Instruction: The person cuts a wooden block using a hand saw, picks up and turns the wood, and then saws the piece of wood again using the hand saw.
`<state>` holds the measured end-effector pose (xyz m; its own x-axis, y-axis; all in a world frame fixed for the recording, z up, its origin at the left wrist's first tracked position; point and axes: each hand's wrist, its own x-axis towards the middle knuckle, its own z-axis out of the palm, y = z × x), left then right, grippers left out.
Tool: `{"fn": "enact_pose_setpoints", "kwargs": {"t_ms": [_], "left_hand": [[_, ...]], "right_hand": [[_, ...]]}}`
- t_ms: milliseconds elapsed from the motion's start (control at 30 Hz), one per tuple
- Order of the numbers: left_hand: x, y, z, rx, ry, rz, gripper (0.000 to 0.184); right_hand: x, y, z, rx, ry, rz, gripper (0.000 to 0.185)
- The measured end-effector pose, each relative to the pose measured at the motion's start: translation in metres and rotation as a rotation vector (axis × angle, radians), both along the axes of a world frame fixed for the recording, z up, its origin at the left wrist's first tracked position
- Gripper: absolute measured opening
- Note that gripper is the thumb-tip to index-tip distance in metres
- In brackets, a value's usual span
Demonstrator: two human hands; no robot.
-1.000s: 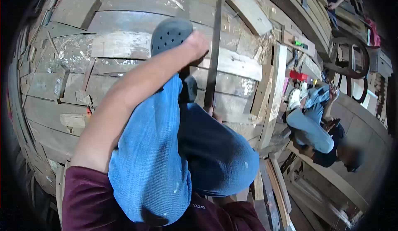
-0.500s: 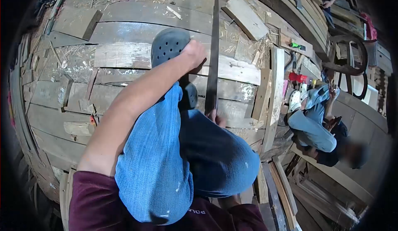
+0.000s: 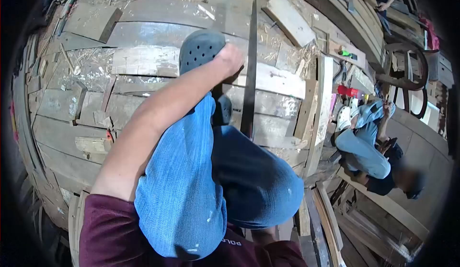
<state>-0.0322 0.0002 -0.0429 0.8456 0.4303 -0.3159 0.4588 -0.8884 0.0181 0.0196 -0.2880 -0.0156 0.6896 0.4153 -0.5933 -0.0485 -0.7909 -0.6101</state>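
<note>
A long dark handsaw (image 3: 250,70) lies across a pale wooden board (image 3: 280,81), its blade pointing away from me and its near end hidden behind my right knee. My left hand (image 3: 231,60) is closed, its fingers curled down on the board just left of the blade. My left foot, in a dark clog with holes (image 3: 199,49), rests on the same board. My right hand is out of sight behind the knee, at the saw's near end. A second dark clog (image 3: 222,110) shows between my legs.
Shavings and offcuts litter the plank floor (image 3: 158,8). A thick wood block (image 3: 290,20) lies beyond the saw, and an upright pale plank (image 3: 321,104) stands to the right. Another person (image 3: 364,147) sits at the right; a further person's hand (image 3: 383,6) shows at the top right.
The saw has slid slightly away from its earlier place, and my right hand, seen before at its near end, is now hidden behind the knee. My left hand stays on the board.
</note>
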Motion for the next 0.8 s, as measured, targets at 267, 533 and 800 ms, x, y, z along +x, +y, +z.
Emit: {"fn": "enact_pose_setpoints", "kwargs": {"t_ms": [267,533,800], "left_hand": [[0.001,-0.002,0.001,0.012,-0.003,-0.014,0.019],[0.001,-0.004,0.014,-0.056,0.033,0.008,0.018],[0.003,-0.002,0.002,-0.08,0.016,0.043,0.018]], "right_hand": [[-0.002,0.002,0.004,0.006,-0.003,0.012,0.052],[-0.001,0.002,0.004,0.005,0.005,0.03,0.053],[0.004,0.011,0.012,0.008,0.07,0.054,0.054]]}}
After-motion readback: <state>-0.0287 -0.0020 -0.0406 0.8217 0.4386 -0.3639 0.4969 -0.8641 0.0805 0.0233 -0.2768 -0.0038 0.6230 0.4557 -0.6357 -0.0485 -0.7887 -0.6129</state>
